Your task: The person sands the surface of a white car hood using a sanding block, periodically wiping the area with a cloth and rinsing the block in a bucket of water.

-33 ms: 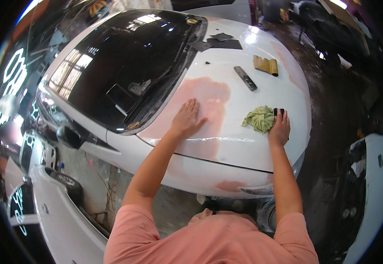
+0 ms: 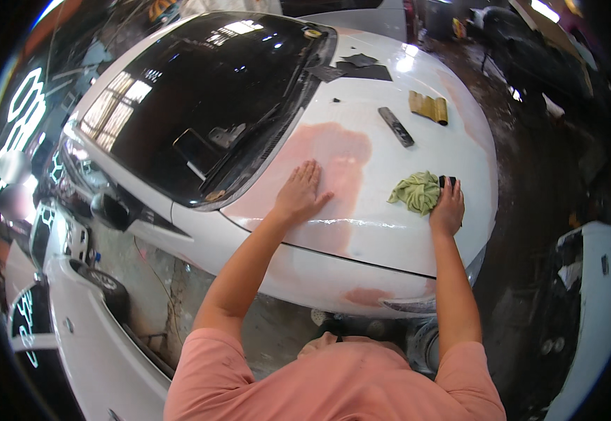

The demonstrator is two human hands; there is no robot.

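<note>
Head view: the bonnet (image 2: 390,161) spread wide, a pink patch (image 2: 340,172) reaching its near edge. There the left hand (image 2: 300,193) lay flat, thumb spread, seemingly feeling or steadying the surface; sliding it would call for light, even contact. Open room ran right, toward the green cloth (image 2: 415,193). Just beside that, the right hand (image 2: 448,209) curled over a black thing (image 2: 448,181), its grip unclear.

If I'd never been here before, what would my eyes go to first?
Probably the large dull pink patch on the white car hood, where the left hand lies flat. Next might come the crumpled light-green cloth beside the right hand, and the big dark glass windshield, shiny with reflections, to the left of the hood.
</note>
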